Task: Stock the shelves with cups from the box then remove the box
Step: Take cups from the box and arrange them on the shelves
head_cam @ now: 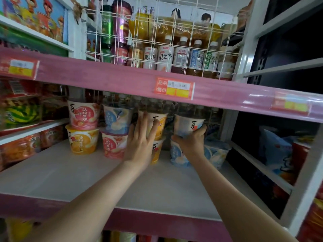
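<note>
Blue cup (pixel 187 124) gripped by the right hand (pixel 191 143), far right; left hand (pixel 140 144) presses flat-fingered against orange cup (pixel 162 122).

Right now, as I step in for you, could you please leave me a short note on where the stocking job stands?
Left hand: open, straight fingers touching the upper orange cup.
Right hand: grips a blue cup over a lower blue cup.
Done: three two-high stacks of cups stand at the back of the shelf.
Left: release the blue cup on its stack, stock any remaining cups, then remove the box, which is not in view.
</note>
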Available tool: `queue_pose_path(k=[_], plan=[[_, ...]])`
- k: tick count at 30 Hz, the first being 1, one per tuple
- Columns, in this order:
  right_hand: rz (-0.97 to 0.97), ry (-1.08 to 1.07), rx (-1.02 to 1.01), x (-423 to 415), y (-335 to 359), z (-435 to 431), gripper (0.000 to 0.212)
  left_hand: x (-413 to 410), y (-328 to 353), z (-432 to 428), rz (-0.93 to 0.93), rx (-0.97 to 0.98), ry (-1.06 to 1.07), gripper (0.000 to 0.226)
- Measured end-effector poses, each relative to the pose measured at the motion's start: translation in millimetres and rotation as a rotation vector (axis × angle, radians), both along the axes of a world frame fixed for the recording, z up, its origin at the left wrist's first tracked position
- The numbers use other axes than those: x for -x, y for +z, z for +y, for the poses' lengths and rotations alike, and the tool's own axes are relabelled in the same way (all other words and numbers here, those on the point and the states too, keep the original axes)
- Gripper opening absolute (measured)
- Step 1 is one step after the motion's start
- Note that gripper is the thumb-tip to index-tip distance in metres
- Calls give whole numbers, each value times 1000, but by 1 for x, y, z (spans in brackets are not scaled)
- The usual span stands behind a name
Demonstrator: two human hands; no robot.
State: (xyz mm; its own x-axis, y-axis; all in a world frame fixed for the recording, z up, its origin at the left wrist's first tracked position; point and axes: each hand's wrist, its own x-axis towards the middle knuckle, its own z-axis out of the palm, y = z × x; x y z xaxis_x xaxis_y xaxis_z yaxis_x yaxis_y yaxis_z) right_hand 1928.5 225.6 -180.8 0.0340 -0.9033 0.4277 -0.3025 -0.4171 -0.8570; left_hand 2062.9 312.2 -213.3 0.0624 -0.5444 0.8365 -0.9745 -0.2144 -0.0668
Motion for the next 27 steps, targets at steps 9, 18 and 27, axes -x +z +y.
queue_pose_path(k=[9, 18, 27], plan=[[0, 239, 60, 45, -42, 207, 56, 49, -13, 151, 523, -62, -182, 56], [665, 738, -515, 54, -254, 361, 49, 52, -218, 397, 1087, -282, 206, 33], [1268, 963, -584, 89, -470, 397, 77, 109, -431, 471, 1527, -1033, 576, 65]])
